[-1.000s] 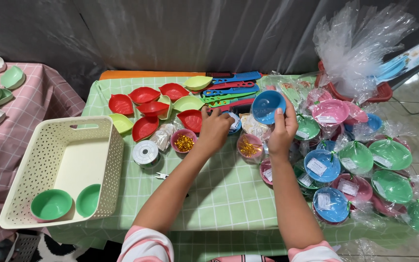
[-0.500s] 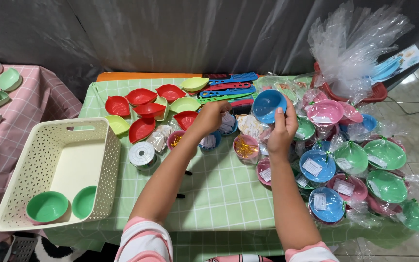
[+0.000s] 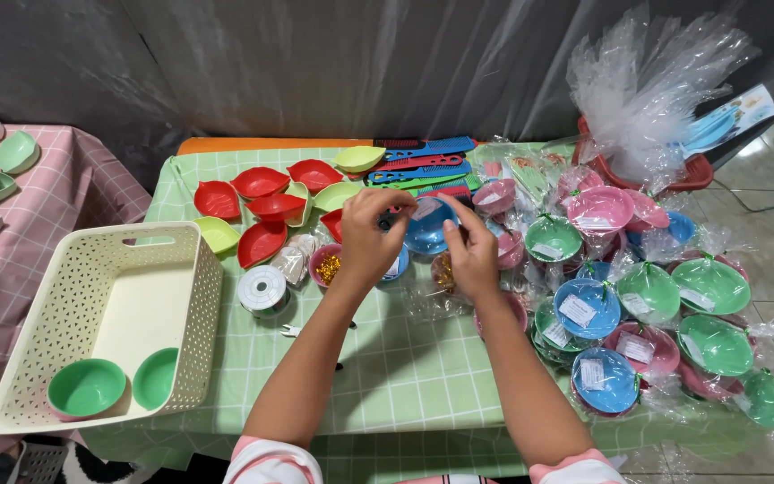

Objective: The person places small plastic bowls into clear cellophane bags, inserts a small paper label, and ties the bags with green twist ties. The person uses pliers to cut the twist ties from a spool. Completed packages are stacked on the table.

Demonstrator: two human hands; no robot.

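A blue plastic bowl point(image 3: 425, 231) is held between both hands above the green checked table point(image 3: 387, 376). My right hand point(image 3: 474, 255) grips the bowl's right side. At the bowl's upper left rim the fingers of my left hand point(image 3: 371, 235) are pinched together; what they pinch is too small to tell. Just under the hands stand a small pink cup of gold bits point(image 3: 326, 266) and a second cup point(image 3: 443, 272) in clear wrap. A silver-white spool point(image 3: 262, 289) lies to the left.
A cream perforated basket point(image 3: 64, 296) at the left holds two green bowls point(image 3: 87, 387). Red leaf-shaped dishes point(image 3: 260, 182) and coloured combs point(image 3: 423, 161) lie at the back. Several wrapped bowls point(image 3: 584, 309) crowd the right side. A clear cellophane bundle point(image 3: 647, 81) stands in a red basket.
My left hand rose from the small cups on the table and came to the blue bowl. My right hand brought the bowl lower and leftward toward it.
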